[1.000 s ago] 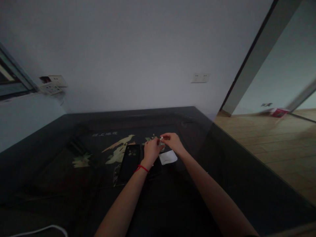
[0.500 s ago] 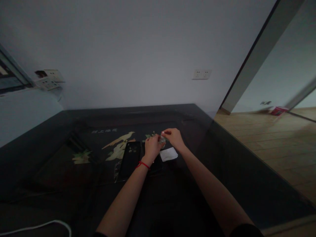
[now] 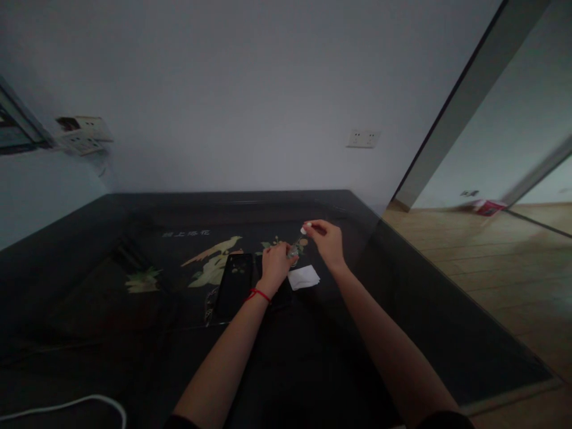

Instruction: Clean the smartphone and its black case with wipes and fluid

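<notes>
My left hand (image 3: 274, 265), with a red string round the wrist, is closed around a small clear bottle (image 3: 292, 252) held just above the dark table (image 3: 134, 333). My right hand (image 3: 328, 241) is raised a little to the right of it, pinching a small white cap (image 3: 304, 229) with a thin stem that slants down toward the bottle. A black phone (image 3: 236, 285) lies flat to the left of my left hand. A white square of paper or cloth (image 3: 303, 277) lies on the table below my right hand.
The table top bears a pale bird-and-flower picture (image 3: 214, 265). A white cable (image 3: 62, 406) lies at the near left edge. A wall socket (image 3: 363, 139) sits on the back wall. Wooden floor (image 3: 500, 268) and a red box (image 3: 488, 207) are at the right.
My right hand has lifted up and to the right, drawing the white cap and its stem away from the bottle. My left hand stays where it was.
</notes>
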`<action>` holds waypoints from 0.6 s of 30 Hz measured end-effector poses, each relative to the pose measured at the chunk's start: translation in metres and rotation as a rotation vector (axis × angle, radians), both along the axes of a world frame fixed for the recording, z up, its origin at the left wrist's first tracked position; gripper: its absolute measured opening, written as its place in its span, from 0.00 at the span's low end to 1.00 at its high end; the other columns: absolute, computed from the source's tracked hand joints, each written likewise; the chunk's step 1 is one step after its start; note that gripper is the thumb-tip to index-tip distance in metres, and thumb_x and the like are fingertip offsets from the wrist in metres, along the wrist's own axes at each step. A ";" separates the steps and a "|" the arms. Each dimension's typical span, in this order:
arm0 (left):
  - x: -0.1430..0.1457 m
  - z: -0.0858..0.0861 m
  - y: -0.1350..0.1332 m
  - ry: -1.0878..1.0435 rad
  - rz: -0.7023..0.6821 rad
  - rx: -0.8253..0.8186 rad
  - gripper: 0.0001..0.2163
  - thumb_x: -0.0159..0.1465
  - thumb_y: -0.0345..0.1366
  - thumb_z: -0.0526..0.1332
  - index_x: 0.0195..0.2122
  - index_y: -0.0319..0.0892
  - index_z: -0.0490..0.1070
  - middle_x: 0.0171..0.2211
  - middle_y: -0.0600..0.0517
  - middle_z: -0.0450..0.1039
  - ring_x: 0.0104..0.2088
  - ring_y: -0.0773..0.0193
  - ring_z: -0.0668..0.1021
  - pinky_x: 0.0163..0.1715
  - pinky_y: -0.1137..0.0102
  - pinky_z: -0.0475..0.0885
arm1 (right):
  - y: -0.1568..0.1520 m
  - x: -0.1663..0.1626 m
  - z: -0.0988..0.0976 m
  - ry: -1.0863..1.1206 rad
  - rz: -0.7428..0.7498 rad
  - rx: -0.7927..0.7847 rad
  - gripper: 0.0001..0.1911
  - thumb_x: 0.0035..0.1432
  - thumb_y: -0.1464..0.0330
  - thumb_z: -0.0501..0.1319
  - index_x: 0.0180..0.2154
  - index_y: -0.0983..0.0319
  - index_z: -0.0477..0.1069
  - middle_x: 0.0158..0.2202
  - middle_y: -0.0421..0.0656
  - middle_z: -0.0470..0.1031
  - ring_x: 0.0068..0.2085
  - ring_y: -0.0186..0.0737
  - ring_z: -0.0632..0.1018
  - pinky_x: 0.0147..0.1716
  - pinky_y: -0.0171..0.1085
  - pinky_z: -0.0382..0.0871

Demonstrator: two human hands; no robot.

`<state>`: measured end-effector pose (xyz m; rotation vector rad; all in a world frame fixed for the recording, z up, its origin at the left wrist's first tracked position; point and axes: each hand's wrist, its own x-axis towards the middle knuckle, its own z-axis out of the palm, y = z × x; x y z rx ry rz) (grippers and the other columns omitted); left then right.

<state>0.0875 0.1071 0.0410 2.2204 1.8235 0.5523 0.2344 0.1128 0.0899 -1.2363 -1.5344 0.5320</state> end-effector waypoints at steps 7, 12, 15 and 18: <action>-0.001 0.001 -0.003 -0.028 -0.022 0.018 0.16 0.64 0.41 0.58 0.50 0.40 0.67 0.49 0.46 0.69 0.46 0.58 0.75 0.44 0.57 0.72 | -0.044 0.013 -0.027 0.064 -0.044 -0.026 0.14 0.52 0.58 0.62 0.31 0.64 0.75 0.30 0.46 0.80 0.32 0.43 0.80 0.33 0.38 0.74; 0.000 0.001 -0.004 -0.025 -0.016 0.018 0.16 0.64 0.41 0.58 0.50 0.40 0.67 0.49 0.46 0.69 0.46 0.58 0.74 0.45 0.57 0.72 | -0.051 0.011 -0.046 0.000 -0.046 -0.072 0.12 0.53 0.60 0.62 0.28 0.63 0.74 0.27 0.43 0.79 0.29 0.39 0.79 0.31 0.37 0.72; 0.000 0.002 -0.005 -0.018 -0.013 0.018 0.16 0.64 0.41 0.58 0.50 0.40 0.67 0.49 0.46 0.69 0.45 0.59 0.75 0.44 0.57 0.72 | -0.047 0.013 -0.043 -0.025 -0.025 -0.076 0.12 0.52 0.61 0.64 0.27 0.64 0.74 0.24 0.41 0.77 0.27 0.37 0.78 0.32 0.37 0.72; -0.001 0.004 -0.006 -0.015 -0.020 0.023 0.16 0.64 0.41 0.58 0.51 0.40 0.67 0.49 0.46 0.69 0.45 0.59 0.75 0.44 0.57 0.72 | -0.039 0.014 -0.032 -0.001 -0.042 -0.046 0.13 0.51 0.59 0.64 0.28 0.63 0.76 0.26 0.43 0.79 0.28 0.40 0.79 0.32 0.38 0.72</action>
